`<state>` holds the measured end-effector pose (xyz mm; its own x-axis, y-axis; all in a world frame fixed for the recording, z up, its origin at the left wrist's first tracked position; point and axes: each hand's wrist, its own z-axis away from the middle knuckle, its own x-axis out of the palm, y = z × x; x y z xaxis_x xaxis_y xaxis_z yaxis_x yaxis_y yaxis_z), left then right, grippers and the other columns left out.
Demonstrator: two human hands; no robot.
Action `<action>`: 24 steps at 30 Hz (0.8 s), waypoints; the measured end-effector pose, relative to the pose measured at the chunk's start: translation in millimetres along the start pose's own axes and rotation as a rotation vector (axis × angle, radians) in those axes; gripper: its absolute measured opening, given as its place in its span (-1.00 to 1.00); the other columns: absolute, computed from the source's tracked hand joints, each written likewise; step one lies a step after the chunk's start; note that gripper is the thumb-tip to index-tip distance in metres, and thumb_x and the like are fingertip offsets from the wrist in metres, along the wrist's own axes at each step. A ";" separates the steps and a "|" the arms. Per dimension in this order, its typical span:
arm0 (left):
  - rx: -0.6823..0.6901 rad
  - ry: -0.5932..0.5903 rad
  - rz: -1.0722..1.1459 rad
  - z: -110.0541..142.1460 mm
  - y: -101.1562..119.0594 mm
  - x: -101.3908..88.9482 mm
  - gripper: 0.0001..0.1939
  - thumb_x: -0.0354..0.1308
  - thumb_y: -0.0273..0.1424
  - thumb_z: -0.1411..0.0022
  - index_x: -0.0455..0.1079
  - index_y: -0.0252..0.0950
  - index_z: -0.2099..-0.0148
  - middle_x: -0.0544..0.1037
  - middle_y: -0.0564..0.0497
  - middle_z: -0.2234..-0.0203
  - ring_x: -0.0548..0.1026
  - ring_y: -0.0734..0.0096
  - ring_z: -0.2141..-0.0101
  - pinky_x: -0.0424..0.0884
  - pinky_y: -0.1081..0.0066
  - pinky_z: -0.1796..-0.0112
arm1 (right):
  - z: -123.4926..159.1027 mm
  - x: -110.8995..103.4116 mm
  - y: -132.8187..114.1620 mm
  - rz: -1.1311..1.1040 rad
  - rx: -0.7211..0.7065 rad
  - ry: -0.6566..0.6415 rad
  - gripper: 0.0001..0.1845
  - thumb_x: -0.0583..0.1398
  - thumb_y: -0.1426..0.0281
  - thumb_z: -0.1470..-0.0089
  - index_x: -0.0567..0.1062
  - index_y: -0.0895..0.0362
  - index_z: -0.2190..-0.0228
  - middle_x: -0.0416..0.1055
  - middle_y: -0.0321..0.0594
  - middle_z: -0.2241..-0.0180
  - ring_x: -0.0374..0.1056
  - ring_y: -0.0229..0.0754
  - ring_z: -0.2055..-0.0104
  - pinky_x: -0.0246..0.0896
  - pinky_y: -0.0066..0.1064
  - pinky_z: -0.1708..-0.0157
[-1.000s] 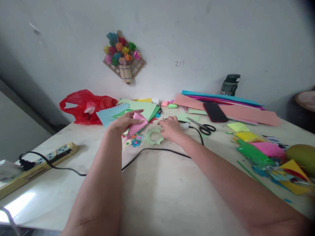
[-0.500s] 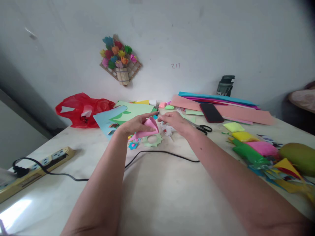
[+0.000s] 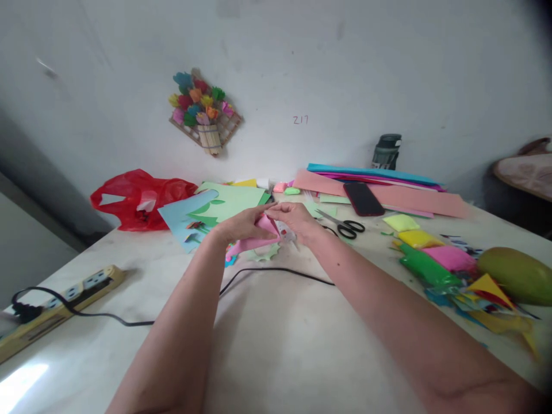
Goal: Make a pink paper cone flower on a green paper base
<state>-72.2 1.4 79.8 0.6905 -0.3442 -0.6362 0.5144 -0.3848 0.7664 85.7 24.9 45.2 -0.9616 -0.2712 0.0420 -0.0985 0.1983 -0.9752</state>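
Observation:
A folded piece of pink paper (image 3: 255, 239) is held in my left hand (image 3: 242, 223), its fingers wrapped over the upper edge. My right hand (image 3: 293, 217) meets the left at the paper's top right corner, thumb and fingers pinched together there. Whether the right fingertips grip the paper itself or something small is hidden. Under the hands lie a pale green scalloped paper ring (image 3: 268, 253) and a white glue gun (image 3: 286, 233), partly covered. Black-handled scissors (image 3: 347, 227) rest open to the right of my right hand.
A black cord (image 3: 276, 270) crosses the table before the hands. At left are a power strip (image 3: 86, 290) and a red plastic bag (image 3: 129, 198). Paper sheets (image 3: 405, 196) and a phone (image 3: 363, 199) lie behind; clay packets (image 3: 431, 267) and a mango (image 3: 517, 275) are at right.
My right hand has come in to the left hand and the pink paper, its fingers now pinched at the corner. The whole view has shifted slightly, uncovering more of the scissors.

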 end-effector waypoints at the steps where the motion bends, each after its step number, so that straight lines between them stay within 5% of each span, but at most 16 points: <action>1: 0.002 -0.016 0.048 0.2 0.2 0.6 -0.25 0.24 -0.39 0.14 0.13 -0.15 -0.16 0.42 -0.02 0.11 0.36 0.25 0.15 0.26 0.35 0.16 | -0.4 0.4 1.6 -0.010 -0.008 0.003 -0.77 0.28 0.28 0.27 0.50 0.17 0.51 0.41 -0.29 0.51 0.27 -0.32 0.44 0.15 -0.46 0.39; 9: 0.011 -0.168 0.510 4.3 -0.8 3.6 -0.32 0.24 -0.38 0.05 0.15 -0.25 -0.14 0.45 -0.11 0.16 0.42 0.33 0.22 0.30 0.40 0.21 | -3.0 -4.3 5.7 -0.005 -0.117 -0.124 -0.81 0.24 0.29 0.21 0.52 0.14 0.48 0.45 -0.27 0.43 0.32 -0.31 0.35 0.18 -0.42 0.27; 13: -0.073 -0.218 0.563 5.7 -7.0 1.3 -0.40 0.22 -0.29 0.03 0.22 -0.30 -0.08 0.47 -0.14 0.23 0.45 0.33 0.31 0.32 0.36 0.26 | -1.3 -6.2 3.4 0.154 -0.106 -0.061 -0.80 0.22 0.27 0.19 0.50 0.16 0.52 0.39 -0.30 0.55 0.27 -0.30 0.46 0.17 -0.44 0.41; 18: -0.074 -0.216 0.415 6.6 -3.1 -1.4 -0.48 0.23 -0.24 0.06 0.29 -0.30 0.02 0.44 -0.10 0.21 0.40 0.32 0.24 0.28 0.36 0.20 | -3.0 -6.0 3.4 0.342 -0.105 0.036 -0.80 0.19 0.28 0.16 0.45 0.18 0.60 0.32 -0.31 0.61 0.18 -0.32 0.54 0.07 -0.48 0.54; 24: -0.121 -0.035 0.017 0.1 5.3 2.6 -0.46 0.23 -0.22 0.10 0.29 -0.28 0.05 0.44 -0.02 0.28 0.37 0.33 0.28 0.28 0.41 0.28 | -5.9 -6.3 7.6 0.633 -0.186 0.122 -0.76 0.13 0.28 0.08 0.43 0.16 0.63 0.26 -0.34 0.63 0.12 -0.34 0.54 -0.03 -0.50 0.53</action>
<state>-67.7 -1.7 82.3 0.6824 -0.3800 -0.6244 0.5618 -0.2738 0.7806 89.5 33.7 38.7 -0.8694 0.0572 -0.4907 0.4620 0.4461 -0.7665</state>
